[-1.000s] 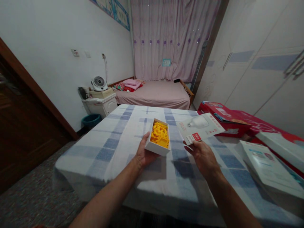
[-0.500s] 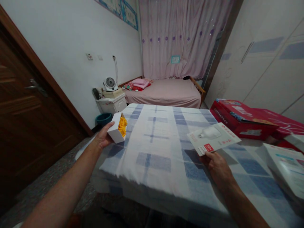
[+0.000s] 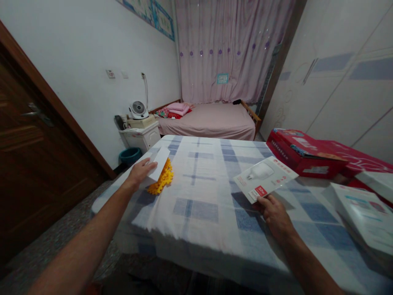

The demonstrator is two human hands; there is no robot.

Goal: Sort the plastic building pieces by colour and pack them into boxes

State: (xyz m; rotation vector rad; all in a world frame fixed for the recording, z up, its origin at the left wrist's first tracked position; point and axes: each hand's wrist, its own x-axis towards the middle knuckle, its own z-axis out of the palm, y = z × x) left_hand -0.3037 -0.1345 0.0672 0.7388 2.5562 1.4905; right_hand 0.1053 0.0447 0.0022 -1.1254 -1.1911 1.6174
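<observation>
The right hand (image 3: 274,215) pinches a card (image 3: 260,180) by its near edge; beyond those fingertips the card shows a bulb picture and, just ahead of them, a red label (image 3: 261,190) that seems to read "32W". Red print on its far corner is too small to make out. Farther out past the right fingers, a red box (image 3: 294,151) carries pale lettering along its side, illegible here; to their right, a white carton (image 3: 362,217) bears blue and red print, also unreadable. The left hand (image 3: 141,174) grips a white box (image 3: 161,162), tipped over, fingers across its outside. Yellow pieces (image 3: 162,178) show under and right of the box, just beyond the left fingertips, partly hidden by it. Between the two hands stretches checked cloth (image 3: 196,209); past the left fingers stand a bin (image 3: 130,155) and a fan (image 3: 138,110).
</observation>
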